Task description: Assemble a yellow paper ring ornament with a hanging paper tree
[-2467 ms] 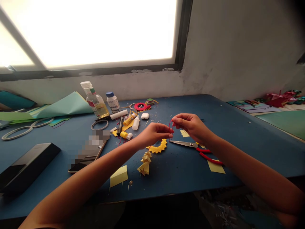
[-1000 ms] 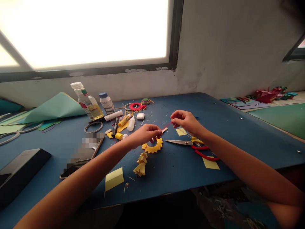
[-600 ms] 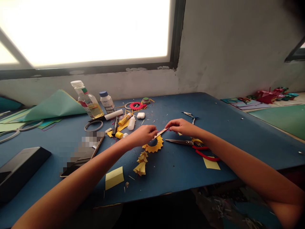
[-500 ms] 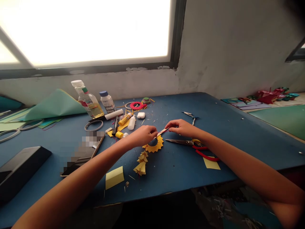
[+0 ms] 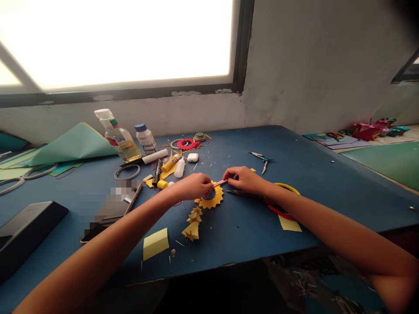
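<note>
A narrow pale strip with red along it (image 5: 220,183), probably paper with thread, stretches between my two hands. My left hand (image 5: 197,186) is closed on its left end, fingertips pinched. The right end sits in the pinched fingers of my right hand (image 5: 242,179). Just under the strip lies a yellow zigzag-edged paper ring (image 5: 213,202), its upper left part hidden by my left hand. Folded yellow paper pieces (image 5: 192,226) hang together in a row below the ring. Scissors with red and yellow handles (image 5: 284,214) lie partly beneath my right forearm.
Glue bottles, including a white one (image 5: 180,167), and a white earphone case (image 5: 193,157) lie beyond my left hand. A liquid-filled bottle (image 5: 126,146) stands near the wall. A compass (image 5: 261,158) lies at back right, a creased yellow paper (image 5: 156,244) at front left.
My right hand has come slightly left and lower, and the strip lies flatter between my hands. The scissors' yellow handle now shows above my right forearm.
</note>
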`<state>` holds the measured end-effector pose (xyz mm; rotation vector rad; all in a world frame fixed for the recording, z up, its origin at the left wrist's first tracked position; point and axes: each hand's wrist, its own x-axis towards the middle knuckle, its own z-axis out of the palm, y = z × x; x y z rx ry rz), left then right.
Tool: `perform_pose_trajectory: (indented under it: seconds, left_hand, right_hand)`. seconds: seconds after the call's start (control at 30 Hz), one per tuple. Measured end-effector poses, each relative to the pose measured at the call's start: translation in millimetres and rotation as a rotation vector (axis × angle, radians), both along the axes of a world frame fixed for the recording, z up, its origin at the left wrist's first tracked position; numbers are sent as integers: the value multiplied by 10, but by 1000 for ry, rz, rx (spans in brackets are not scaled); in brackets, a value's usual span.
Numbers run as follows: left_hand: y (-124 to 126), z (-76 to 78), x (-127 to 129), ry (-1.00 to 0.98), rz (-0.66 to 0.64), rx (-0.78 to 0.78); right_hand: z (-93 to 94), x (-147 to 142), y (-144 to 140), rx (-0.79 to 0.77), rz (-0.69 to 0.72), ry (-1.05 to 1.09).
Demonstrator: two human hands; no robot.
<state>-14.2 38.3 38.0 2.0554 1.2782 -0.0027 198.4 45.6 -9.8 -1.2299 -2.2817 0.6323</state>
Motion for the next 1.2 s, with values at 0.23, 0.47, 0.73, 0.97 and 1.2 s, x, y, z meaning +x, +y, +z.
perform_pose_trajectory:
  seconds: [0.23,0.47,0.73,0.97,1.2]
  left_hand:
    - [-12,145,-41,91,-10,109]
    - [-117,250,7,29,-99,378]
    - [-148,249,20,113,-157,323]
    - [-39,490,135,253,-328,237]
    - [-180,771,426,591,-551,576]
  right_hand:
    - [39,-14,-30,-12,-9,63]
    - [143,35,-5,-11,-66,169]
    - [494,605,-291,-201,-119,-363]
    - [304,1076,-868,-243,-227,-419]
    - [148,1029,-884,-98,-211,-416]
